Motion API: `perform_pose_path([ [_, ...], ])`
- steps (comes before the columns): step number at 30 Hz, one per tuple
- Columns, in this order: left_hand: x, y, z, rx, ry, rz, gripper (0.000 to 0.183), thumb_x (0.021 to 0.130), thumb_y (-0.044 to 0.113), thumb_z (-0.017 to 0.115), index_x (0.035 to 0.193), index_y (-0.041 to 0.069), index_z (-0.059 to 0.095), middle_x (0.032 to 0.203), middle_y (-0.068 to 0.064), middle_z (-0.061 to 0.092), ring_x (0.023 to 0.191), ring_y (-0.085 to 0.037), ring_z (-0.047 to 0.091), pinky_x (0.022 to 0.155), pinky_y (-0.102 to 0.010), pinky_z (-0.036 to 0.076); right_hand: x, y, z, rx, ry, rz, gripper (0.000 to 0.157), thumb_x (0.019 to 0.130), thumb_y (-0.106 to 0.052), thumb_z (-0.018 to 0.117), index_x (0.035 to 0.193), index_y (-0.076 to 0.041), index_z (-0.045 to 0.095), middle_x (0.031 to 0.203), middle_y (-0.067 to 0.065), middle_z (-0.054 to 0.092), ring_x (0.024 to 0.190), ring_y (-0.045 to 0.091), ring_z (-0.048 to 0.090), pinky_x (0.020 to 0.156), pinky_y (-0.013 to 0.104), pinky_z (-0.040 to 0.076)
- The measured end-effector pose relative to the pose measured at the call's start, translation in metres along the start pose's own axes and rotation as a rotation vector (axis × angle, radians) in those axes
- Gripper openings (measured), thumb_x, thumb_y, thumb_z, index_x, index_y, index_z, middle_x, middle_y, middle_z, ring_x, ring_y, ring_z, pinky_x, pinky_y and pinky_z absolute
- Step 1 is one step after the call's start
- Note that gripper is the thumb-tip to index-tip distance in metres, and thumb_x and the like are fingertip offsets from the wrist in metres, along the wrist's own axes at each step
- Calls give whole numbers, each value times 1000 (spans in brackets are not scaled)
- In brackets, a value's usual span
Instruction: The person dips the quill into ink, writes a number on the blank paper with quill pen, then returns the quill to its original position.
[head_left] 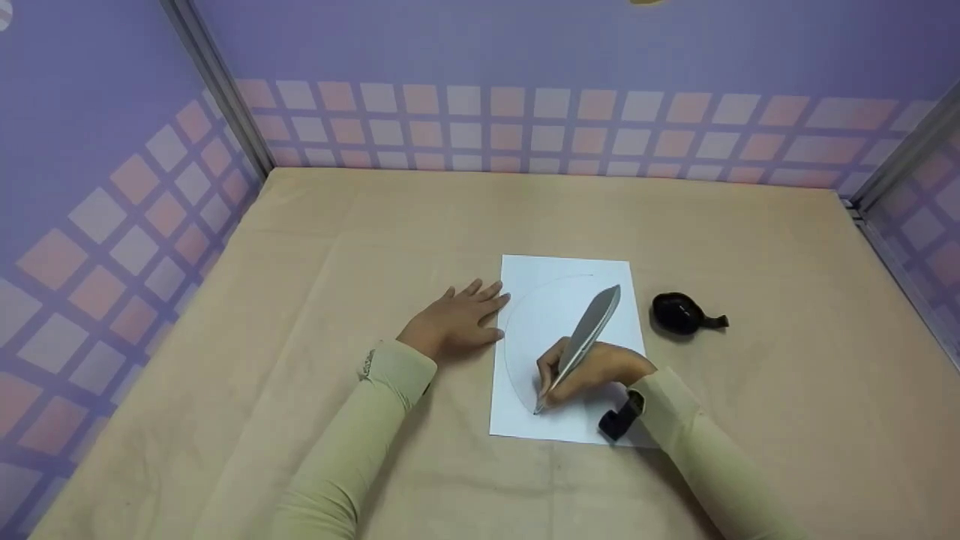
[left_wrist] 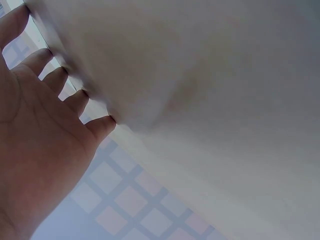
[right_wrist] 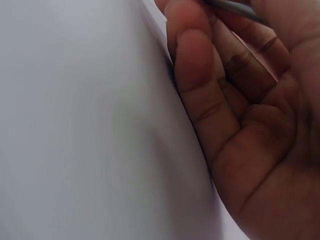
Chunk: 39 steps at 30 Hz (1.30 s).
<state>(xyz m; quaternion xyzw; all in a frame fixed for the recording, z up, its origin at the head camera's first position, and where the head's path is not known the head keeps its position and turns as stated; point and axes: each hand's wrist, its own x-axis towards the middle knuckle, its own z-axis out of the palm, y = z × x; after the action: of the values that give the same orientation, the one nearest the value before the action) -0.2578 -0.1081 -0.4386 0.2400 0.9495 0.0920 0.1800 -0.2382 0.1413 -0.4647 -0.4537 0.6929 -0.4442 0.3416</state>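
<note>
A sheet of white paper [head_left: 559, 285] lies on the cloth-covered table, marked with a thin curved line like the left side of a large oval. My right hand [head_left: 600, 367] pinches a grey feather-shaped pen [head_left: 591, 322], its tip on the paper at the line's lower end. In the right wrist view, my right hand [right_wrist: 250, 115] rests its side on the paper with fingers curled; only a bit of the pen's shaft [right_wrist: 237, 9] shows. Spread fingers of my left hand [head_left: 461, 322] touch the sheet's left edge. The left wrist view shows the left hand [left_wrist: 45, 130] with fingertips down on the surface.
To the right of the paper lies a glossy black rounded object [head_left: 677, 313] with a short stub. Beige cloth [head_left: 405, 225] covers the table. Purple walls with pink and white squares [head_left: 465, 135] stand behind and at both sides, with metal posts [head_left: 225, 90] at the corners.
</note>
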Motion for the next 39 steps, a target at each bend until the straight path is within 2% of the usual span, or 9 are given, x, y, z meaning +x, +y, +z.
perform_pose_path([
  [4, 0, 0, 1, 1, 9, 1, 66, 97, 50, 43, 155, 27, 19, 162, 8, 8, 151, -23, 4, 120, -52, 8, -4, -1, 0, 19, -19, -6, 4, 73, 1, 68, 75, -2, 68, 71, -8, 66, 64, 3, 54, 61, 16, 45],
  [7, 0, -1, 2, 0, 16, 6, 66, 97, 50, 43, 155, 27, 19, 162, 7, 9, 151, -23, 5, 120, -53, 8, -6, -2, -1, 17, -25, 7, 5, 73, -1, 70, 75, 2, 67, 70, -5, 66, 64, 3, 52, 60, 17, 44],
  [11, 0, -1, 2, 4, 23, 13, 66, 97, 50, 43, 155, 27, 20, 162, 7, 10, 151, -24, 6, 120, -53, 9, -8, -2, -1, 3, -27, 23, 8, 74, -3, 73, 74, 1, 66, 69, -5, 64, 63, 3, 51, 60, 16, 44],
  [15, -1, 0, 2, 13, 26, 15, 66, 97, 50, 42, 155, 27, 20, 162, 6, 10, 151, -24, 6, 120, -54, 10, -10, -3, -2, 16, -32, 34, 10, 76, -5, 75, 74, 1, 67, 68, -11, 64, 62, 2, 50, 59, 15, 42],
  [22, -1, 0, 1, 17, 16, 10, 66, 98, 50, 42, 155, 27, 19, 162, 7, 9, 151, -24, 5, 120, -54, 9, -16, -3, -3, 16, -30, 49, 14, 77, -9, 78, 74, 0, 67, 66, -10, 62, 61, 1, 49, 58, 15, 41],
  [39, -2, 1, 0, 14, 20, 5, 65, 98, 50, 41, 155, 27, 20, 162, 7, 9, 151, -24, 5, 120, -53, 8, -27, -5, -3, 7, -39, 58, 16, 76, -10, 77, 72, 0, 66, 64, -11, 60, 58, 2, 49, 56, 16, 40],
])
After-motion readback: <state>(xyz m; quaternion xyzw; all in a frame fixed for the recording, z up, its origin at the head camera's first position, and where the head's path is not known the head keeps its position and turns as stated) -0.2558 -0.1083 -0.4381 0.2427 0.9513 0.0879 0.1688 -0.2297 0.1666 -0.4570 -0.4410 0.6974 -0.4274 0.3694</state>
